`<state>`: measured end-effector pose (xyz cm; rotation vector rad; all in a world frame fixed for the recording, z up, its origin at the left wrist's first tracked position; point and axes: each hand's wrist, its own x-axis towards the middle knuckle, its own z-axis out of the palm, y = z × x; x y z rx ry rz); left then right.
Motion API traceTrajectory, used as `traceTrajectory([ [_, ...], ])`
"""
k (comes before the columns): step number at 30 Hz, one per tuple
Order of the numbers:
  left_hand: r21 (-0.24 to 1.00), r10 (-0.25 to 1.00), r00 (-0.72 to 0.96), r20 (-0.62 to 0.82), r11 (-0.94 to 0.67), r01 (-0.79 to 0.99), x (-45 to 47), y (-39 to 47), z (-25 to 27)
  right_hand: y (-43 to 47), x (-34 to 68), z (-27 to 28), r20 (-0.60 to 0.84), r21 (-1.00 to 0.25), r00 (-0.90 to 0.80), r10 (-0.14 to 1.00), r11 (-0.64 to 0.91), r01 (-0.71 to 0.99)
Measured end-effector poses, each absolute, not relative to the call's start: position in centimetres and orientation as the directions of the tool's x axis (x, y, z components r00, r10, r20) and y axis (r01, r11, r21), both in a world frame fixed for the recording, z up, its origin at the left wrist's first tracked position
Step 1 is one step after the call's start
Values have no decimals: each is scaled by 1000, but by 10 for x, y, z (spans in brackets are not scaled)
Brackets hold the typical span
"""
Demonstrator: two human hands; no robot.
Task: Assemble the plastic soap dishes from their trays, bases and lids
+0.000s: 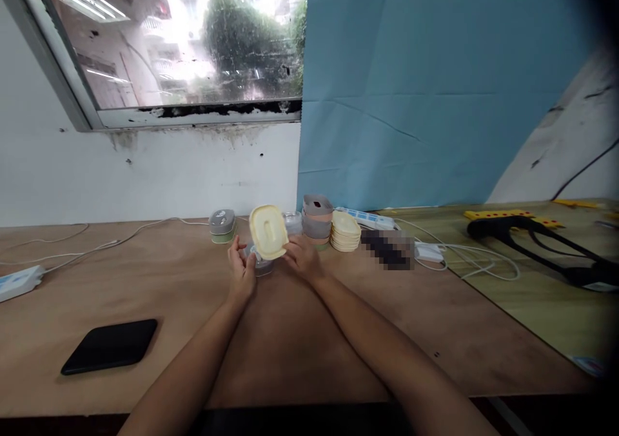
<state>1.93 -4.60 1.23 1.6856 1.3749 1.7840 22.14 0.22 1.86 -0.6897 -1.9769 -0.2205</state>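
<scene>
A pale yellow lid [267,233] with rounded corners is tilted up above the table, its broad face toward me. My right hand [304,258] is closed on the lid's lower right edge. Below and partly behind the lid stands a small grey container [264,268]. My left hand [242,273] curls about the container's left side, thumb nearest me; the lid and hand hide much of it. To the right, a stack of similar yellow lids [345,233] stands beside stacked grey and pink containers [317,220].
A grey-and-green container [222,226] stands by the wall, and a clear one [293,222] sits behind my hands. A black phone-like slab [110,346] lies front left. Power strips [367,218] and white cables run along the back. A black strap-like object [527,249] lies right.
</scene>
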Motion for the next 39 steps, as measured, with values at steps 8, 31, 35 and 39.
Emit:
traceTrajectory([
  [8, 607, 745, -86, 661, -464, 645, 19, -42, 13, 25, 344, 22, 833, -553, 506, 226, 380, 741],
  [31, 705, 910, -113, 400, -227, 671, 14, -26, -10, 34, 368, -2, 780, -607, 491, 389, 279, 744],
  [35, 713, 903, -104, 417, -254, 653, 14, -25, -11, 35, 366, -1, 786, -590, 453, 420, 290, 754],
  [39, 714, 903, -100, 417, -257, 652, 13, -24, -12, 38, 365, -3, 766, -604, 449, 459, 278, 747],
])
